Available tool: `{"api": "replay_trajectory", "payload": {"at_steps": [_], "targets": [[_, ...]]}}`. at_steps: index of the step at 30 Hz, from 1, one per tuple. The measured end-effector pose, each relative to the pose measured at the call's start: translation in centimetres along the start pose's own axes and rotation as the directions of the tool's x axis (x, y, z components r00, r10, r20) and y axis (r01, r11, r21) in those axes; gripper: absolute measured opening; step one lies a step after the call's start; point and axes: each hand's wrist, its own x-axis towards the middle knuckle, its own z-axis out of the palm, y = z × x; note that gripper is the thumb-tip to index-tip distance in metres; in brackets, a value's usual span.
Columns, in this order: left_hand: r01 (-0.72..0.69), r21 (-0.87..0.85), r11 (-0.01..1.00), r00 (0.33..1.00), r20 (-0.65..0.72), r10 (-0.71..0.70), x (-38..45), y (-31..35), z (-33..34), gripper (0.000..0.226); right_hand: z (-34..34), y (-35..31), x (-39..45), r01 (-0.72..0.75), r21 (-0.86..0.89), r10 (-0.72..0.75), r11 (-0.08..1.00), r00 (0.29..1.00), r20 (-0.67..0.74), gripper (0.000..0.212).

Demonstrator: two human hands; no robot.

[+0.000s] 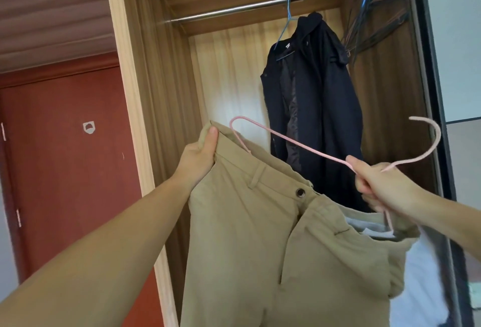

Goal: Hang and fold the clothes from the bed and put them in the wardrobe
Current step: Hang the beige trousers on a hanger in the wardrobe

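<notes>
Khaki trousers (250,243) hang in front of me, waistband up and fly open. My left hand (200,154) pinches the left end of the waistband. My right hand (377,183) grips a pink wire hanger (291,141) near its neck, with the hook curving up to the right. The hanger's left end dips inside the waistband and its right end runs down into the right side of the trousers. Behind stands the open wooden wardrobe (156,92) with a metal rail (234,10).
A dark navy coat (317,97) hangs from the rail on a blue hanger (287,18). Several empty hangers (372,19) bunch at the rail's right end. A red door (65,160) is on the left. The wardrobe's dark sliding door edge (437,92) is on the right.
</notes>
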Motion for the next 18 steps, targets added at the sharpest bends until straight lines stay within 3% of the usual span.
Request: {"api": "replay_trajectory", "payload": {"at_steps": [5, 12, 18], "targets": [[0.022, -0.031, 0.999, 0.999, 0.030, -0.021, 0.5, 0.2, -0.2, 0.049, 0.3, -0.5, -0.7, 0.067, -0.111, -0.070, 0.992, 0.997, -0.027, 0.066], [-0.043, -0.051, 0.998, 0.999, 0.031, 0.045, 0.3, -0.8, 0.5, 0.047, -0.6, -1.9, -0.1, -0.106, -0.228, 0.136, 0.968, 0.984, 0.117, 0.069], [-0.046, -0.093, 0.995, 0.996, 0.074, 0.053, 0.4, -1.7, 0.0, 0.052, -0.7, -4.4, 0.2, -0.094, -0.430, 0.227, 0.898, 0.936, 0.270, 0.071]]}}
